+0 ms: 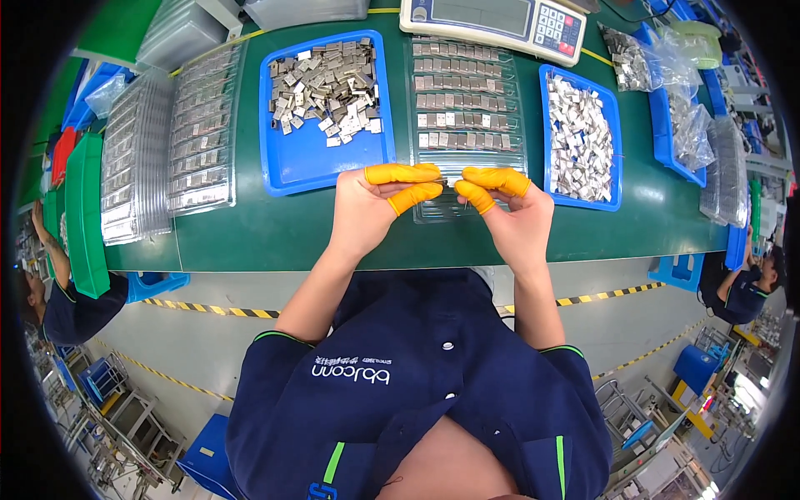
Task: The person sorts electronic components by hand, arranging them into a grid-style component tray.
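My left hand (360,212) and my right hand (522,218) meet over the near end of a clear plastic blister tray (471,158). Yellow finger cots cover the thumb and forefinger of each. Between the fingertips is a tiny metal connector part (447,182), pinched from both sides; whether it is one piece or two being joined is too small to tell. Rows of small metal connector shells (462,121) fill the blister tray's far part. To the left, a blue tray (292,171) holds a loose heap of metal shells (329,83). A narrower blue tray (615,133) with whitish-silver connector pieces (579,137) lies to the right.
A digital scale (492,18) stands behind the blister tray. Stacked filled blister trays (137,158) and a green bin (86,217) are at the far left. Bagged parts (687,133) lie at the right on the green table (250,237). Co-workers sit at both sides.
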The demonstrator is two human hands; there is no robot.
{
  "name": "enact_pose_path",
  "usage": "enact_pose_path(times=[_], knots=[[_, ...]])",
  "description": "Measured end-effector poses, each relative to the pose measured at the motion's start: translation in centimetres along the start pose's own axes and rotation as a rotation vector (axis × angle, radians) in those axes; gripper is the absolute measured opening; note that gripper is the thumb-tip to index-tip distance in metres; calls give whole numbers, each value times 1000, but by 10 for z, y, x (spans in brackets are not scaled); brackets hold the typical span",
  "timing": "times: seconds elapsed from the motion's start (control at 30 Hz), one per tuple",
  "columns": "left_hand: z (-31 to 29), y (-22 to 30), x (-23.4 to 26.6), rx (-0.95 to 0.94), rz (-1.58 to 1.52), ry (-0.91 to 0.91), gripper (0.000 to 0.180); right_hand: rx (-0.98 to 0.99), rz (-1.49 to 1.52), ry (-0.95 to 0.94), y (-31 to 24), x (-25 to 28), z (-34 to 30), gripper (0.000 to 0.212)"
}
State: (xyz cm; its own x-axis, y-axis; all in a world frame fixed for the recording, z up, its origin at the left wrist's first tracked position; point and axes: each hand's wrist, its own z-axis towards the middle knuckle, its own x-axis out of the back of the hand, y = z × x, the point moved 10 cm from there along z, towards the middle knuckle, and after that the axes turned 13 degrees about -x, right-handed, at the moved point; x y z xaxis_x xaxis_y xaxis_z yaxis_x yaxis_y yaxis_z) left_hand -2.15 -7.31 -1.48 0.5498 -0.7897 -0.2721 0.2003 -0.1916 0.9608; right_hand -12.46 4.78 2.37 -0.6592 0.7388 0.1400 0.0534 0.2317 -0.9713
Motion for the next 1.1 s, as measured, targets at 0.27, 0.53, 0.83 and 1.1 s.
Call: enact_pose_path(times=[0.27,0.53,0.83,1.1], knots=[[-9,-1,-6,-3,-52,-27,18,-16,-90,-136,1,-7,0,19],[-14,-3,-16,48,-116,-168,20,-166,310,-413,26,-27,-3,25],[-13,-25,8,32,-239,201,18,7,-109,-116,19,-26,-2,22],[-15,-8,4,-66,310,54,9,520,-571,115,-17,-32,-22,31]])
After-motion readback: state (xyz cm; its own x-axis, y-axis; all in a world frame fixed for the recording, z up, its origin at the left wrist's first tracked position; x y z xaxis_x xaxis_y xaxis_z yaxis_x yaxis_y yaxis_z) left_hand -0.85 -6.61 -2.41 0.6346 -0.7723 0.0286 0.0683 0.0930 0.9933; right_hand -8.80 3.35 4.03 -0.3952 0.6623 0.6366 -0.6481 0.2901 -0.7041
